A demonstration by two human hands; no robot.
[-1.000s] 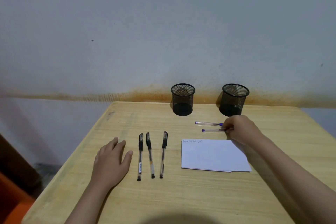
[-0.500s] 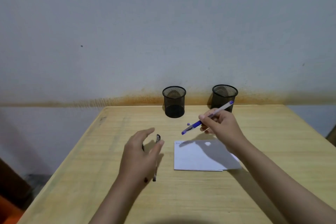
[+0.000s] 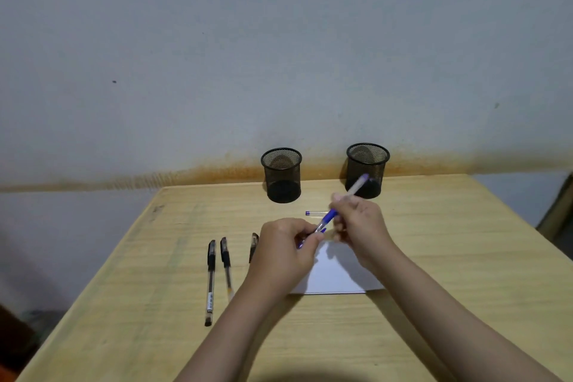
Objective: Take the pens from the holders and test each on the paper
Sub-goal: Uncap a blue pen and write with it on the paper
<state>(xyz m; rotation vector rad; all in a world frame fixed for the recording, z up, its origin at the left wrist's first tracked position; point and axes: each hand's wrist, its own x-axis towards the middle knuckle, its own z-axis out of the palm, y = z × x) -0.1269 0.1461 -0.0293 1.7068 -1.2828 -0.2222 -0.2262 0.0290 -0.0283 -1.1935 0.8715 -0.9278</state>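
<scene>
Head view: right hand [image 3: 361, 225] grips the blue pen [image 3: 342, 205] by its barrel, held tilted above the paper [image 3: 338, 276]. Left hand [image 3: 285, 250] pinches the pen's cap end. Three black pens [image 3: 210, 279] lie on the table [image 3: 449, 257]; two mesh holders [image 3: 281, 175] stand behind.

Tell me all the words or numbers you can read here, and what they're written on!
Nothing here can be read for sure.
White label on the leftmost black pen: dark print, too small and blurred to read.
Paper: no writing shows on the part not hidden by the hands.
Blue pen and both mesh holders: no text visible.
</scene>
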